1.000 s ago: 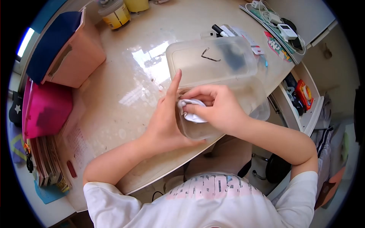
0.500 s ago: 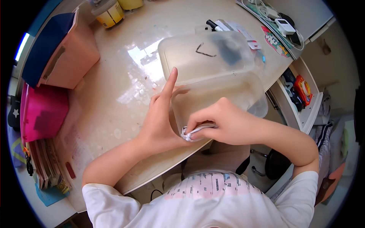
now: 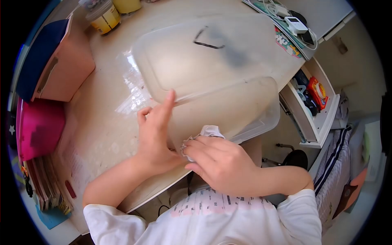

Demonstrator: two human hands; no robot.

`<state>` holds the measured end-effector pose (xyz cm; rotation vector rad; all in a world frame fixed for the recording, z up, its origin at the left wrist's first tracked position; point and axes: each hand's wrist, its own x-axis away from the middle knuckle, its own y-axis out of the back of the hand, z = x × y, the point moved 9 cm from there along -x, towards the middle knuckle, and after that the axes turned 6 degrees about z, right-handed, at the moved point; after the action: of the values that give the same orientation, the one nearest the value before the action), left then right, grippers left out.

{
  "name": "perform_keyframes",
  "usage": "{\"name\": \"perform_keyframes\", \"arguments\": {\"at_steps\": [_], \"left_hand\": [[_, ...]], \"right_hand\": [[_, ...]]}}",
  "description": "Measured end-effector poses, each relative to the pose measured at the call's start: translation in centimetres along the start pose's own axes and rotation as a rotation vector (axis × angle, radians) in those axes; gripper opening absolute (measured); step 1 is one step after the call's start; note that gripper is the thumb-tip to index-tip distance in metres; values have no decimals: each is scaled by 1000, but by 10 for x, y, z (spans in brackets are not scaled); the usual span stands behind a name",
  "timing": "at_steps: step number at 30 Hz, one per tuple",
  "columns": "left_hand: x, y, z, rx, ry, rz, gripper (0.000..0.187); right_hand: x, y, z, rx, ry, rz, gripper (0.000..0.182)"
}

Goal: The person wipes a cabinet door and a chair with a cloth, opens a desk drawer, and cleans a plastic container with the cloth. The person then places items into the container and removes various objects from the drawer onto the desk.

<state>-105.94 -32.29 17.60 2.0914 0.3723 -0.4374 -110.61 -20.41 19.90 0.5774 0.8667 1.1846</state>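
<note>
A translucent plastic box (image 3: 261,122) stands near the table's front edge, its lid (image 3: 175,61) raised behind it and bearing a dark angular mark. My right hand (image 3: 220,163) presses a crumpled white cloth (image 3: 211,130) against the box's near left corner, fingers wrapped over the cloth. My left hand (image 3: 154,134) is at the left side of the box, thumb and fingers spread apart, its lower palm close to the cloth.
A pink bin with a dark blue cover (image 3: 67,69) and a magenta bin (image 3: 43,126) stand at the left, above upright books (image 3: 45,179). Yellow-labelled tubs (image 3: 104,18) are at the back. An open drawer (image 3: 316,106) juts out at the right.
The box and lid appear larger and tilted nearer, and the lid now hides the pens behind it. My right hand has turned palm down over the cloth and moved lower. My left hand has shifted left.
</note>
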Motion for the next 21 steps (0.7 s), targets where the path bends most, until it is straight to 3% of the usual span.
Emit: {"name": "perform_keyframes", "arguments": {"at_steps": [5, 7, 11, 12, 13, 16, 21], "left_hand": [[-6, 5, -5, 6, 9, -19, 128], [-10, 6, -3, 3, 21, -14, 128], [-14, 0, -3, 35, 25, -9, 129], [-15, 1, -3, 52, 20, -25, 128], [-14, 1, -2, 52, 19, -30, 128], [-12, 1, -6, -5, -17, -3, 129], [-13, 2, 2, 109, 127, 67, 133]], "right_hand": [[27, 44, -41, 222, 4, -58, 15], [43, 74, -74, 284, -37, -68, 20], [46, 58, -57, 419, -81, -83, 21], [42, 49, -51, 269, -56, -81, 23], [38, 34, -42, 241, 46, -113, 25], [31, 29, -32, 257, 70, -127, 27], [49, 74, -75, 350, -168, 181, 28]]}}
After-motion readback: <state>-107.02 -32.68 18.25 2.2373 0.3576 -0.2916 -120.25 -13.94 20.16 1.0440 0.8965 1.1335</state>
